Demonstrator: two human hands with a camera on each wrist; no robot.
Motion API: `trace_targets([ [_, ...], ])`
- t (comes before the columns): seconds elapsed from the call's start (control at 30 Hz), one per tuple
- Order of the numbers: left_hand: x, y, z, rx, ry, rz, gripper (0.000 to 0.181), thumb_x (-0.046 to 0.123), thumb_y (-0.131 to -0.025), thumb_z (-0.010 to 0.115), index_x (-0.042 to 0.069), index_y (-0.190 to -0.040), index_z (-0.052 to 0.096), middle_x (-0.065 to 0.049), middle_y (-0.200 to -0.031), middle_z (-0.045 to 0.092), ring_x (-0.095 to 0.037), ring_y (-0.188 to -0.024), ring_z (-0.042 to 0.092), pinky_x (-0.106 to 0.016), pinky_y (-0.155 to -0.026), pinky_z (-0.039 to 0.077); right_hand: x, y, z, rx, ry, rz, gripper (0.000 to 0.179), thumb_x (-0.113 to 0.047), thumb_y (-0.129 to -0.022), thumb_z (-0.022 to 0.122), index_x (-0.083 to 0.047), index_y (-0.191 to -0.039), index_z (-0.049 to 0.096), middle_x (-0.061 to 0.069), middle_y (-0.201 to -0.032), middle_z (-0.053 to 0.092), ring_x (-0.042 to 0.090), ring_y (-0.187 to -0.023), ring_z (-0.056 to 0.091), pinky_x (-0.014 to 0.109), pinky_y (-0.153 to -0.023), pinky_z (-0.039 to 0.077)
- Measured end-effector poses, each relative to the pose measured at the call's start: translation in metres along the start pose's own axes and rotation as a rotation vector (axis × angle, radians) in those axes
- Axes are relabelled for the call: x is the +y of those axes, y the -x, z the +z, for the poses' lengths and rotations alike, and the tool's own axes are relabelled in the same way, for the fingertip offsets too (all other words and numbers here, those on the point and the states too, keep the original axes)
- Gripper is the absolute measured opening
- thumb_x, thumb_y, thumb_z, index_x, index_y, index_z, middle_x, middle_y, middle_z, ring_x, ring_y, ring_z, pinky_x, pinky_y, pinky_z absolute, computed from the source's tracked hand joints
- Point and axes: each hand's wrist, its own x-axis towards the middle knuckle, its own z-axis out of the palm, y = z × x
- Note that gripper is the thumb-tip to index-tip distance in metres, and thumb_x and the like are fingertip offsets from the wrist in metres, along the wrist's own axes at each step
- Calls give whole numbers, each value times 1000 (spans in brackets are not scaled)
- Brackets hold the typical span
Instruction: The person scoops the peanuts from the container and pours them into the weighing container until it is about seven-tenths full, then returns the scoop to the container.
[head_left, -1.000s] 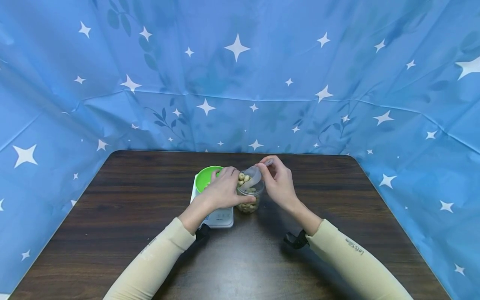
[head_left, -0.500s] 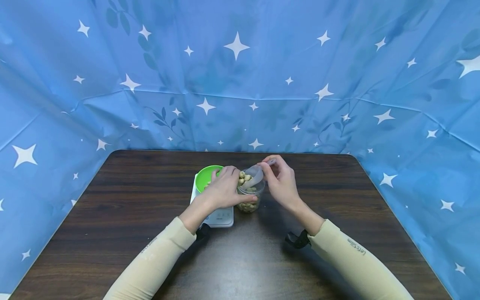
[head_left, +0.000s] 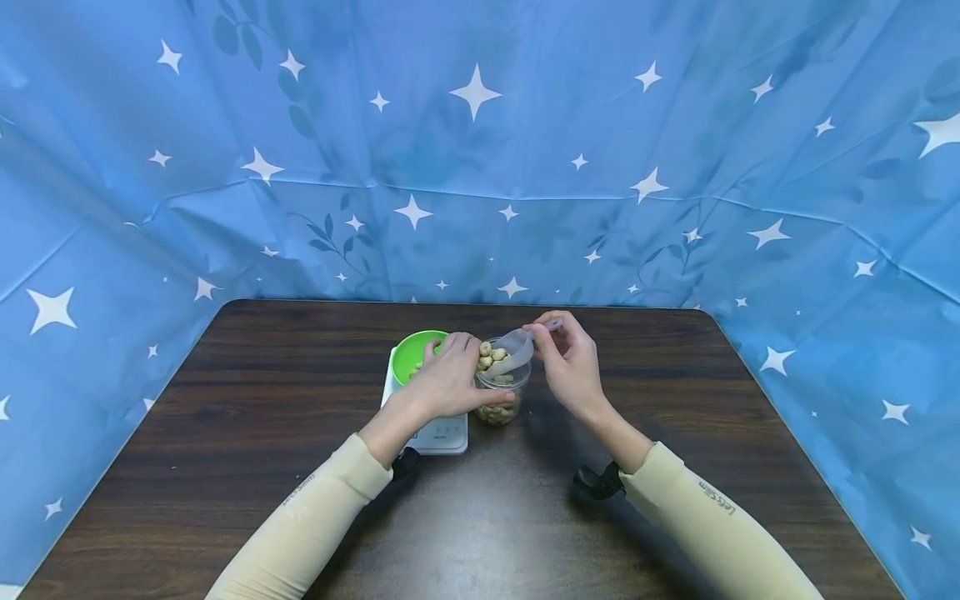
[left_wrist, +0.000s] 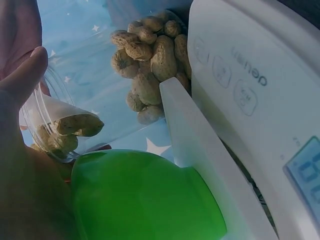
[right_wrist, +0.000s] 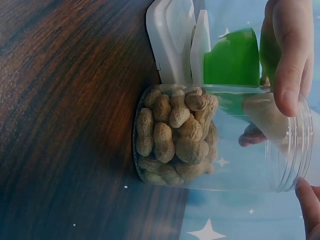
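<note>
A clear jar (right_wrist: 240, 175) with peanuts (right_wrist: 175, 135) in its lower part stands upright on the table. My left hand (head_left: 446, 379) grips it near the mouth, thumb on the near side and fingers round the far left side. My right hand (head_left: 573, 367) pinches the handle of a translucent white scoop (head_left: 516, 354), whose bowl is down in the jar's mouth. Several peanuts lie in the scoop, seen through the jar wall in the left wrist view. Beside the jar, a green bowl (left_wrist: 145, 200) sits on a white kitchen scale (left_wrist: 225, 65); my left hand partly covers it in the head view.
The dark wooden table (head_left: 285, 383) reaches out to both sides. Behind it hangs a blue curtain (head_left: 480, 167) with white stars. The scale stands close against the jar's left side, its lit display (left_wrist: 307, 170) partly in the left wrist view.
My right hand has shifted slightly to the right, drawing the scoop a little toward the jar's right rim. The left hand, jar and scale have stayed in place.
</note>
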Motion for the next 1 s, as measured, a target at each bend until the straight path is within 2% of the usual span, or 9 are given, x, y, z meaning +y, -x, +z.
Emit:
trace_targets([
  [0.13,0,0,0,-6,3,-1,85,76,-82,67,4,-126,57,-10,-128,56,-26,-120,49,-64,-105,31,2,2,-1,10,-32,1,15,-5,-106,56,9,-114,57,23,-111,68,27,-99,69,32,-78,59],
  [0.37,0,0,-2,-14,6,-6,90,77,-82,67,2,-130,57,-12,-131,55,-27,-122,49,-64,-106,30,3,2,-3,32,-82,-7,16,2,-105,55,13,-116,55,29,-112,66,35,-101,68,31,-77,59],
  [0.6,0,0,-2,-16,10,-6,91,76,-82,68,1,-132,56,-12,-130,56,-27,-121,49,-65,-107,29,4,3,-6,40,-102,13,18,-3,-106,56,13,-114,55,27,-111,67,24,-101,69,34,-78,59],
  [1.0,1,0,-1,-16,-11,-8,93,77,-82,66,2,-137,55,-11,-132,56,-26,-123,48,-64,-106,31,7,6,-9,42,-119,34,21,-7,-107,55,12,-115,55,26,-113,66,23,-102,69,40,-78,60],
])
